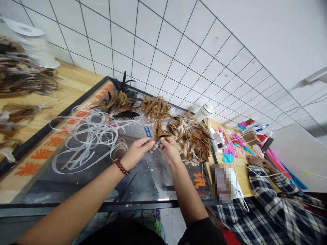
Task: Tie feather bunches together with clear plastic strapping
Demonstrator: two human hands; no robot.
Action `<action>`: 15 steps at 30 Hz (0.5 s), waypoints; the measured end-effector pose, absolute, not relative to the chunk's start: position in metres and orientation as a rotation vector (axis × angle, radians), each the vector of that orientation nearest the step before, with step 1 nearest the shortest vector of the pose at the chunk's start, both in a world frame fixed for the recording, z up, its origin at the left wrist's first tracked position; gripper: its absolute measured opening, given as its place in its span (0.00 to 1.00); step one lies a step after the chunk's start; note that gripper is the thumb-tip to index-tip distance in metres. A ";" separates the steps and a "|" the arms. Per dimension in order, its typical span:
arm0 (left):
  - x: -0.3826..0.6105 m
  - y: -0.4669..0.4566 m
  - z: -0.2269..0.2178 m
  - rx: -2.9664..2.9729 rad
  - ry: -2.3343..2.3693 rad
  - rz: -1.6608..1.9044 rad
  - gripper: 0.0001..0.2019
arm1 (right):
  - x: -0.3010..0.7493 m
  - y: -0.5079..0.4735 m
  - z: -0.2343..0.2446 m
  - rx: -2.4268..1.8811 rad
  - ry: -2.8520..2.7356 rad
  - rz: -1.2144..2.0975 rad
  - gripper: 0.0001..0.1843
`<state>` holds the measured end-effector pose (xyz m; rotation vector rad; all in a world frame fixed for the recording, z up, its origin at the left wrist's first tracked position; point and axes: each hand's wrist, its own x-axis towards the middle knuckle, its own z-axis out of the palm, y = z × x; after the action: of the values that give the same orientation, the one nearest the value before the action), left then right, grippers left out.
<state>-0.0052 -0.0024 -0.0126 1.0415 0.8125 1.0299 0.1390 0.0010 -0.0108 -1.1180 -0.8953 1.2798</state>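
Note:
A small bunch of brown feathers (158, 131) stands up between my hands, its pale quill ends at my fingertips. My right hand (168, 149) is closed on the bunch, thumb and fingers pinched together. From the other side, my left hand (141, 148) pinches at the pale base; the exact grip there is too small to make out. Just beyond the left fingers lies a blue clip-like tool (147, 131). A large heap of brown feathers (195, 137) rests right of my right hand. Loose translucent ribbon (88, 136) is tangled left of my left hand.
Behind are a brown feather pile (155, 107) and a darker one (119, 103). More feathers (20, 73) and a white spool (33, 44) stand at left. A white cylinder (204, 111), a power strip (218, 141) with cables and a co-worker's plaid sleeve (263, 183) are at right.

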 end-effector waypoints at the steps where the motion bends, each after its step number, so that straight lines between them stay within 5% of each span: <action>1: -0.005 -0.003 -0.012 1.036 0.789 1.001 0.15 | 0.137 0.000 -0.014 -1.124 -0.925 1.266 0.20; 15: -0.025 0.078 0.009 1.294 1.510 1.232 0.08 | 0.118 -0.017 -0.051 -1.312 -1.330 0.810 0.09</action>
<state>-0.0253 0.0778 0.0094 1.2941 1.5096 1.2318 0.1182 -0.0170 -0.0515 -1.3124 -1.3299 0.8102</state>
